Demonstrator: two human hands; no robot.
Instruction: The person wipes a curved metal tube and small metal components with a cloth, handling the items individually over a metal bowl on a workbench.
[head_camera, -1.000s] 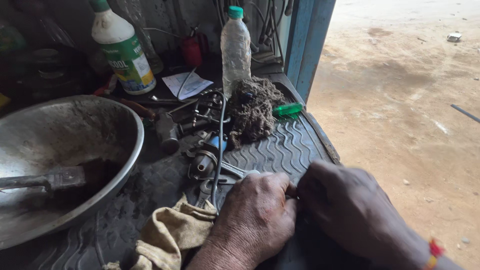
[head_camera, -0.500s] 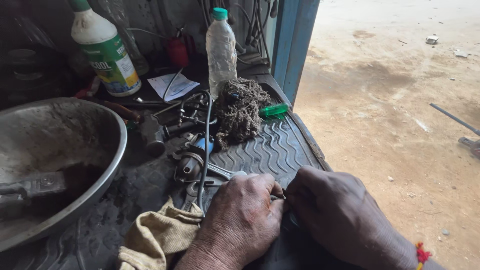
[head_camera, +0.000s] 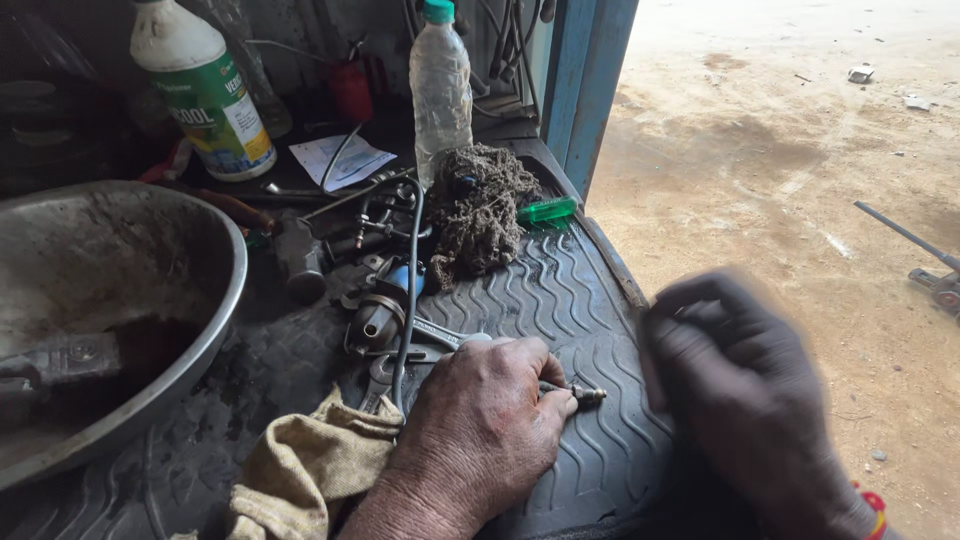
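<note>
Black ribbed rubber, a mat (head_camera: 560, 300) moulded in wavy ridges, covers the tabletop under my hands. My left hand (head_camera: 480, 420) rests on it knuckles up, its grip closed around a small metal fitting (head_camera: 582, 394), a short brassy stub with a threaded-looking tip that pokes out past the thumb and forefinger, low over the mat's ridges. My right hand (head_camera: 740, 390) hangs just to the right of that tip, apart from it and smeared by motion; the fingers look curled, but I cannot tell whether they are closed on anything. A thin red thread band (head_camera: 870, 505) circles that wrist.

Under my left wrist lies a coarse tan cloth (head_camera: 300, 470), crumpled and stained. A thin grey cable (head_camera: 408, 300) runs from near my knuckles up through a heap of greasy metal parts (head_camera: 385, 310), cylinders and wrench ends among them. Beyond sits a matted wad of brownish fibre waste (head_camera: 478, 205) with a translucent green plastic handle (head_camera: 546, 210) beside it. A clear plastic bottle (head_camera: 440, 85) with a green cap stands behind. At left a wide, dull steel basin (head_camera: 120, 260) holds a flat metal tool (head_camera: 60, 360); a white bottle with a green label (head_camera: 200, 85) stands above it. Sandy ground (head_camera: 780, 150) lies to the right.
</note>
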